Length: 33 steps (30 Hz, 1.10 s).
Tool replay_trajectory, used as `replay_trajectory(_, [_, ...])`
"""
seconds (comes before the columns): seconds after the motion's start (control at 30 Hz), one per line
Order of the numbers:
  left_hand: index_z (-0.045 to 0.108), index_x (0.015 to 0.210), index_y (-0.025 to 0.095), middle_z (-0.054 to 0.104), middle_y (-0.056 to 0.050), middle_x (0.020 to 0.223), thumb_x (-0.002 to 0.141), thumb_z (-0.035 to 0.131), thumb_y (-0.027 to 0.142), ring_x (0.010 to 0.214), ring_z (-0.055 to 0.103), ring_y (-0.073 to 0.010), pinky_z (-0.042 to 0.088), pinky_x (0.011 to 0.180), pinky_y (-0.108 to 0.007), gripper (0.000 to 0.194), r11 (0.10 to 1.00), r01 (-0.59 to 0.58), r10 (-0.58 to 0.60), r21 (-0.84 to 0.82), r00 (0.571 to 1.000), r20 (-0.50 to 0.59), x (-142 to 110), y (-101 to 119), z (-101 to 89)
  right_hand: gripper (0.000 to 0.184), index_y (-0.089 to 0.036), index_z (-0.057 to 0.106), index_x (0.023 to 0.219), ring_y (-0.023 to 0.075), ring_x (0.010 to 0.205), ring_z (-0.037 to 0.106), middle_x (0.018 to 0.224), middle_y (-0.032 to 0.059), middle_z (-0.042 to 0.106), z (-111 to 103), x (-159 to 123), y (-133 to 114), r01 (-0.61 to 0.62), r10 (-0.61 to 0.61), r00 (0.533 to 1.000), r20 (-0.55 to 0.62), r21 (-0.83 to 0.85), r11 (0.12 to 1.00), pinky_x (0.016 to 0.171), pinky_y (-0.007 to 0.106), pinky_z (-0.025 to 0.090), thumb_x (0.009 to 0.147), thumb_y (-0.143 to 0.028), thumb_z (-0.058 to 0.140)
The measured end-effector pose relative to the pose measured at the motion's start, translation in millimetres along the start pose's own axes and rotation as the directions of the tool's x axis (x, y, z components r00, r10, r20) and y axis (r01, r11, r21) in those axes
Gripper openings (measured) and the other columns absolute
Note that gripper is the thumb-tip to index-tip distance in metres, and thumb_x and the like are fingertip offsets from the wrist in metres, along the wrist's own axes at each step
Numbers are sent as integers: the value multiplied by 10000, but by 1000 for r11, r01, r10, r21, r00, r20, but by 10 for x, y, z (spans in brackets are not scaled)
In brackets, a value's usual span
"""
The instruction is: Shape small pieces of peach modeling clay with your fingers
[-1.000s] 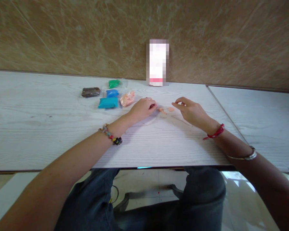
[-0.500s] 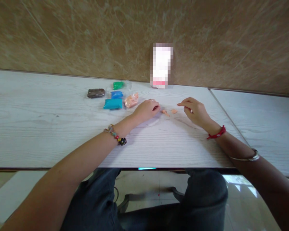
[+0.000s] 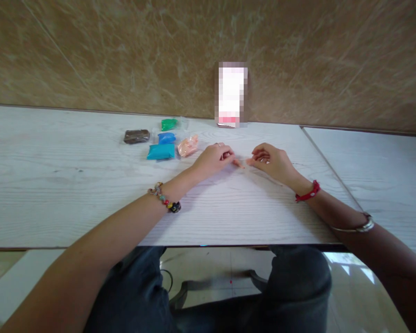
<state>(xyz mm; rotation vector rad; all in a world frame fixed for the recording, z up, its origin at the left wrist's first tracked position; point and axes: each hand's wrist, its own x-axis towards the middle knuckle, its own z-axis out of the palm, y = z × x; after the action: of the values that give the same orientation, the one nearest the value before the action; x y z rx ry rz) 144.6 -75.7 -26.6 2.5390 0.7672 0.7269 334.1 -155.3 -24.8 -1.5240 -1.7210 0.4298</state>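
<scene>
My left hand (image 3: 215, 157) rests on the white table with its fingers curled. Its fingertips are closed at the near end of a thin, peach-coloured piece of modelling clay (image 3: 240, 164), whose tip points right. Facing it, my right hand (image 3: 271, 161) has its thumb and fingers brought together low over the table. A small peach clay bit (image 3: 248, 162) appears at those fingertips, partly hidden by them. Left of my left hand lies a clear packet of peach clay (image 3: 187, 145).
Beside it lie a teal packet (image 3: 161, 151), a blue packet (image 3: 167, 138), a green packet (image 3: 168, 124) and a brown packet (image 3: 137, 136). A phone with a blurred screen (image 3: 231, 95) leans on the marbled wall (image 3: 107, 55). A seam (image 3: 329, 166) crosses the table (image 3: 72, 194) at right.
My right hand has moved down and left, its pointing finger now drawn in over the small clay bit. My left hand has shifted slightly right, onto the thin clay piece.
</scene>
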Motion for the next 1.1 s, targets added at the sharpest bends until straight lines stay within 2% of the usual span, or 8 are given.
replay_trajectory(0.1, [651, 808, 134, 640, -32, 774, 810, 534, 226, 684, 520, -102, 372, 640, -227, 149, 987, 31, -33, -157, 999, -9, -23, 109, 2, 198, -153, 614, 750, 138, 643, 593, 701, 33, 653, 3, -36, -64, -9, 12, 999, -33, 68, 998, 604, 273, 460, 652, -308, 688])
replay_trajectory(0.27, [645, 779, 141, 643, -11, 739, 786, 566, 234, 646, 513, -87, 371, 609, -221, 123, 929, 78, -67, -362, 997, 44, -40, 183, 22, 221, -159, 652, 715, 129, 624, 584, 685, 31, 666, 14, -100, -214, 47, -46, 997, -70, 10, 999, 596, 275, 459, 701, -380, 653])
replay_trajectory(0.4, [618, 776, 125, 666, -34, 753, 792, 561, 267, 687, 566, -98, 409, 647, -231, 154, 822, 164, -110, -546, 985, 132, -43, 182, 51, 178, -163, 687, 763, 124, 605, 586, 701, 34, 683, 14, -130, -263, 73, -82, 987, -140, -64, 995, 574, 272, 460, 738, -331, 633])
replay_trajectory(0.5, [593, 767, 119, 666, -36, 760, 793, 567, 267, 724, 589, -95, 431, 694, -232, 152, 741, 204, -165, -640, 979, 122, -49, 226, 62, 183, -176, 697, 858, 127, 625, 594, 742, 33, 690, 12, -146, -261, 143, -167, 971, -173, -143, 979, 579, 272, 468, 749, -309, 635])
replay_trajectory(0.6, [582, 747, 122, 650, -20, 750, 800, 570, 273, 693, 579, -82, 432, 672, -219, 160, 708, 235, -226, -667, 969, 101, -58, 295, 57, 195, -194, 691, 920, 137, 675, 603, 823, 43, 694, 20, -161, -247, 253, -303, 938, -171, -261, 931, 610, 278, 476, 767, -297, 630])
replay_trajectory(0.7, [576, 734, 131, 618, -6, 714, 814, 571, 280, 640, 550, -69, 420, 611, -209, 168, 692, 247, -255, -678, 963, 90, -67, 355, 41, 208, -202, 680, 968, 161, 747, 619, 900, 63, 694, 37, -173, -224, 299, -381, 911, -161, -380, 875, 670, 299, 484, 799, -292, 600])
replay_trajectory(0.9, [571, 722, 141, 483, 26, 567, 851, 534, 227, 554, 480, -65, 373, 530, -216, 159, 697, 298, -289, -653, 949, 125, -72, 425, 4, 221, -176, 675, 964, 181, 796, 632, 889, 76, 704, 53, -182, -187, 332, -437, 895, -86, -525, 784, 699, 314, 465, 865, -276, 504])
replay_trajectory(1.1, [569, 723, 152, 456, 31, 542, 843, 546, 282, 556, 475, -76, 365, 513, -218, 179, 714, 287, -276, -639, 954, 120, -79, 417, 7, 229, -194, 685, 869, 160, 744, 630, 822, 49, 705, 60, -181, -218, 304, -407, 908, -103, -508, 806, 664, 288, 468, 882, -281, 474])
